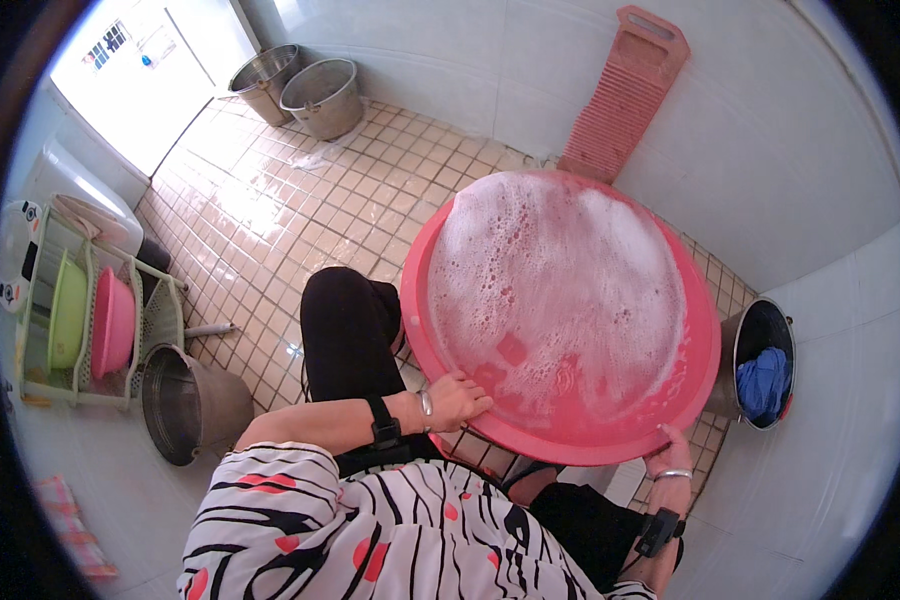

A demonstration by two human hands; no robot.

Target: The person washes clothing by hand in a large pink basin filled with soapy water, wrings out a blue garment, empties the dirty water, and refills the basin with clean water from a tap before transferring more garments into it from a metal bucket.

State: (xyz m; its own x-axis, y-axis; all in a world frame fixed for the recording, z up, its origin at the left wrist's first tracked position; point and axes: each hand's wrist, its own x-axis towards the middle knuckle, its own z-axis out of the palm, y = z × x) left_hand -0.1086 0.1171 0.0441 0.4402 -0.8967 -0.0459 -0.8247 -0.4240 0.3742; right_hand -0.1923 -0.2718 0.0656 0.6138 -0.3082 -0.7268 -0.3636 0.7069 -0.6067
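A large pink plastic basin (694,397) stands before me, holding water topped with white soap suds (555,262). My left hand (456,401) is closed over the basin's near-left rim, fingers on the inside edge. At the near-right rim, my right hand (669,450) grips the edge with the thumb on top and the other fingers hidden beneath. Beyond the basin a pink plastic washboard (626,97) leans against the tiled wall. Something reddish and square shows under the thin suds near my left hand; what it is cannot be told.
A metal bucket (729,360) with blue cloth (763,382) stands right of the basin. Two metal buckets (266,86) (322,97) stand by the far wall, another bucket (217,405) at left. A green rack (82,322) holds a green basin (67,315) and a pink basin (112,322). The tiled floor (330,202) looks wet.
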